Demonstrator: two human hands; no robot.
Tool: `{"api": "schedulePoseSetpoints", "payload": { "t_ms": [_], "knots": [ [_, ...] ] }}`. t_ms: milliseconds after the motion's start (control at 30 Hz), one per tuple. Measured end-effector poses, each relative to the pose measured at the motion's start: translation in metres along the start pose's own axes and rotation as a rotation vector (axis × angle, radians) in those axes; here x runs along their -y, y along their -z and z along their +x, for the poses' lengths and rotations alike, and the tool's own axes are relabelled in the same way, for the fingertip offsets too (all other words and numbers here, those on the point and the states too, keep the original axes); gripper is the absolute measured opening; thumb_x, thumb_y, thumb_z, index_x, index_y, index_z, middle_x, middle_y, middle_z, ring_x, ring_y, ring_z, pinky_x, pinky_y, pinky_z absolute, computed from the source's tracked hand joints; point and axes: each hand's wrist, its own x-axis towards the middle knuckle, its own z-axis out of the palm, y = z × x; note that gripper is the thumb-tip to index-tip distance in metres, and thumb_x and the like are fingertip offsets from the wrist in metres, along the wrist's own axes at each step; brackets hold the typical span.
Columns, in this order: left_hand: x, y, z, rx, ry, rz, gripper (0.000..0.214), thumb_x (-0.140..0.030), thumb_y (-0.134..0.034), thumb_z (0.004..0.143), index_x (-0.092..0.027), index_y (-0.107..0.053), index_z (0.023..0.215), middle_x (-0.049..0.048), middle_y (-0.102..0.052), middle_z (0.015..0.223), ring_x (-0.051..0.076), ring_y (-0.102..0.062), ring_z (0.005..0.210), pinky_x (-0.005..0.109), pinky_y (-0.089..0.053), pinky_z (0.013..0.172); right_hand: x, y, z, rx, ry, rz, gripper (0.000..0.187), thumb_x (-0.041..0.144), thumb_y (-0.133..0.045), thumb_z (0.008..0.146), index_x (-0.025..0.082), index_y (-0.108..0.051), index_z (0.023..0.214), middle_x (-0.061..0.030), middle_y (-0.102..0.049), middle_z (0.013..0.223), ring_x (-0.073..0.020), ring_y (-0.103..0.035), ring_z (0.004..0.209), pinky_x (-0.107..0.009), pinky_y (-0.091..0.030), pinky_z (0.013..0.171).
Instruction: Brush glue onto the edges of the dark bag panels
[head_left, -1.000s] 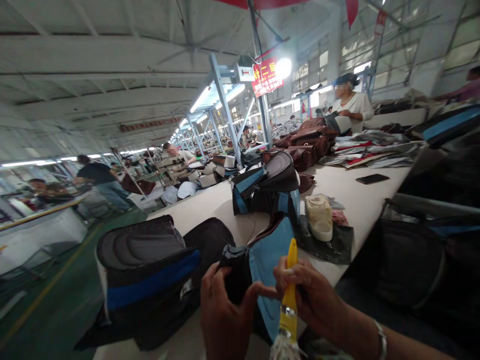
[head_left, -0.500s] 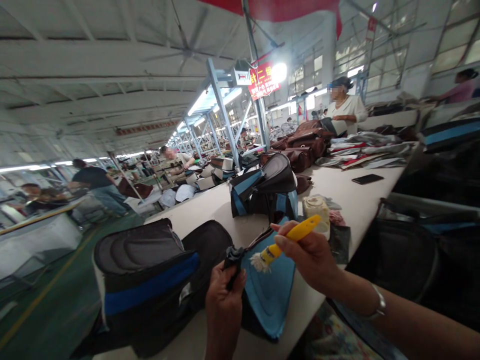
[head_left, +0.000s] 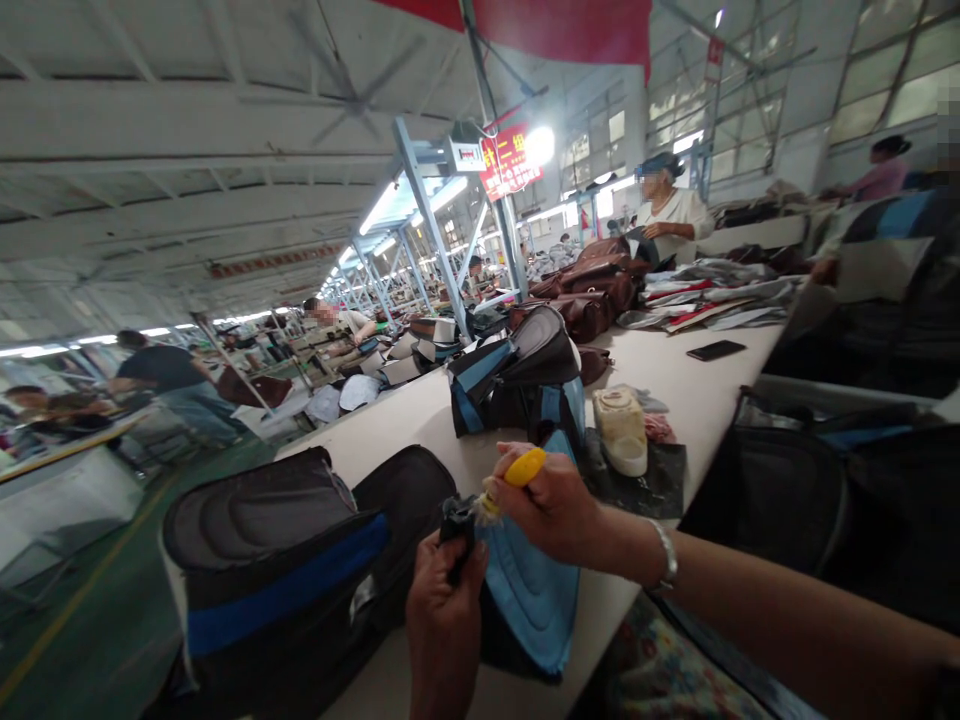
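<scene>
My left hand (head_left: 444, 615) pinches the dark upper edge of a blue and black bag panel (head_left: 529, 595) that lies at the near edge of the long white table (head_left: 705, 400). In my right hand (head_left: 551, 500) is a yellow-handled brush (head_left: 514, 478), its bristles touching the panel's edge just above my left fingers. A finished black backpack with a blue stripe (head_left: 277, 565) rests to the left of my hands.
Behind the panel stands another black and blue backpack (head_left: 517, 375) and a cream glue pot (head_left: 621, 430) on a dark cloth. A phone (head_left: 716, 350), brown bags (head_left: 592, 290) and stacked fabric lie farther along. A person in white works at the far end; others sit at the left.
My right hand turned the brush from upright to pointing left, then brought its bristles down onto the panel edge held by my left hand. The view has shifted slightly right.
</scene>
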Motion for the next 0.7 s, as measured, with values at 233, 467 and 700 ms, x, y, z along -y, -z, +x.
{"api": "schedulePoseSetpoints", "payload": {
  "t_ms": [233,467,700],
  "knots": [
    [0.0,-0.002,-0.004,-0.011,-0.005,0.038,0.036,-0.053,-0.066,0.078,-0.022,-0.071,0.096,0.0052,-0.061,0.111,0.024,-0.058,0.105,0.04,-0.043,0.098,-0.012,-0.007,-0.002,0.023,-0.033,-0.035,0.02,0.025,-0.052,0.091,0.018,-0.056,0.073,-0.0013,-0.058,0.07,-0.0147,-0.056,0.069,-0.033,-0.05,0.079],
    [-0.009,0.018,0.005,0.02,-0.233,0.126,0.025,-0.046,-0.065,0.081,-0.023,-0.071,0.09,0.0043,-0.065,0.113,0.021,-0.062,0.101,0.033,-0.051,0.092,-0.019,0.061,0.007,-0.397,-0.353,0.316,0.018,0.036,-0.065,0.087,0.019,-0.064,0.082,0.0026,-0.058,0.069,-0.0095,-0.05,0.06,-0.023,-0.041,0.055],
    [-0.028,0.015,0.078,0.173,-0.521,0.235,0.02,-0.041,-0.062,0.083,-0.025,-0.071,0.09,0.0044,-0.066,0.121,0.022,-0.063,0.109,0.035,-0.05,0.097,-0.069,0.159,-0.027,-0.609,-0.742,0.772,0.024,0.034,-0.079,0.071,0.017,-0.062,0.07,0.0084,-0.048,0.046,-0.0037,-0.031,0.037,-0.018,-0.033,0.04]
  ]
}}
